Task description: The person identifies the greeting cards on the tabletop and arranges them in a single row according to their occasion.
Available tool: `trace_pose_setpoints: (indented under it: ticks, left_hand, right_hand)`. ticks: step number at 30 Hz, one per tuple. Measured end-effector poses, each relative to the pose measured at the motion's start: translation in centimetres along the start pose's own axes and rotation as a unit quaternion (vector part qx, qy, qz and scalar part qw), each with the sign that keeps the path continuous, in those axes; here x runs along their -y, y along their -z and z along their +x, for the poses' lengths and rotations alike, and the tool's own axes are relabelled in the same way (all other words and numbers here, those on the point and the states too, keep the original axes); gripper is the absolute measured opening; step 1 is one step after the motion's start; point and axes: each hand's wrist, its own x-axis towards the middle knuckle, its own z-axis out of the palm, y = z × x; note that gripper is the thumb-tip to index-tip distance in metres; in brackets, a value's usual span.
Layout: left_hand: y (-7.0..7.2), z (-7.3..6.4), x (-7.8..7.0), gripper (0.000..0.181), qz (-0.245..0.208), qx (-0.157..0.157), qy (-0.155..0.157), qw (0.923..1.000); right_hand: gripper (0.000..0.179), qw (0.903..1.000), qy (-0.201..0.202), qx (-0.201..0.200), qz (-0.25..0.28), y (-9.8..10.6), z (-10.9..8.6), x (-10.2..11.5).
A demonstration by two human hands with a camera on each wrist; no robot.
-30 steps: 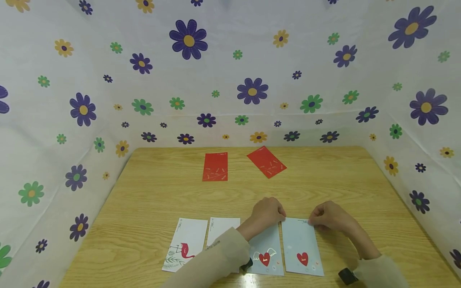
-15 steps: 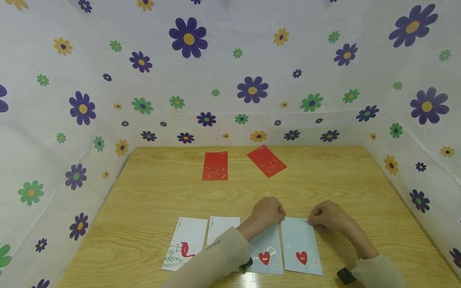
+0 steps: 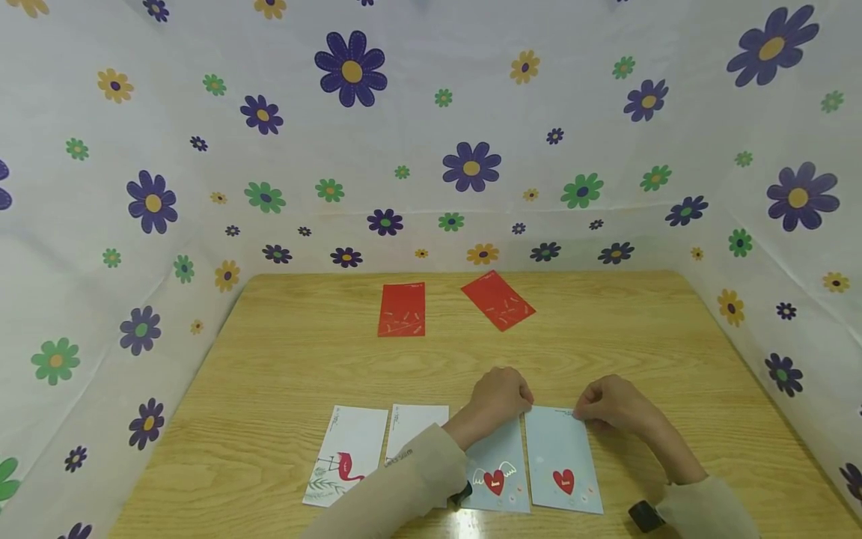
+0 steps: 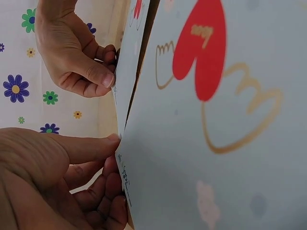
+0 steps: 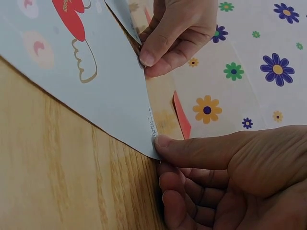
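Observation:
At the right end of a front row lies a pale blue card [image 3: 563, 457] printed with a red heart. My left hand [image 3: 494, 397] pinches its top left corner between thumb and finger. Its top right corner is pinched by my right hand [image 3: 619, 404]; in the right wrist view the thumb [image 5: 184, 148] presses on that corner. Just left, a narrow gap away, is another pale blue card [image 3: 494, 464] with a winged heart, its upper part covered by the left forearm. That same winged heart card [image 4: 249, 182] fills much of the left wrist view.
Further left in the row lie a white card [image 3: 424, 419], partly under the left sleeve, and a white flamingo card [image 3: 360, 434]. Two red cards [image 3: 404, 311] lie at the back of the wooden table [image 3: 303, 337]. A flower-printed cloth [image 3: 404, 135] surrounds the table.
The rightmost pale blue card has shifted very slightly left, toward its neighbour, with both hands on it. Everything else stays in place.

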Motion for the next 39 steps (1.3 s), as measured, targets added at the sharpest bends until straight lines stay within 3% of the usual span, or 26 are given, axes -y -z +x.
trace_pose_setpoints:
  ticks: [12,26,33,39]
  left_hand:
    - [0.2,-0.2,-0.1,0.007,-0.014,0.004,0.013,0.9998]
    - [0.8,-0.3,0.2,0.004,-0.035,0.019,0.013,0.9991]
    - [2.1,-0.3,0.8,0.01,-0.035,-0.002,0.01,0.9993]
    - [3.7,-0.3,2.2,0.014,-0.033,-0.029,0.004,0.999]
  right_hand:
    - [0.011,0.9999,0.003,0.004,0.016,0.1,0.0,-0.2]
    - [0.025,0.9986,0.0,0.009,0.053,0.4,0.0,-0.3]
    - [0.024,0.9986,-0.003,0.009,0.052,0.7,0.3,0.1]
    - [0.026,0.9985,0.014,0.011,0.052,1.3,0.9,0.7]
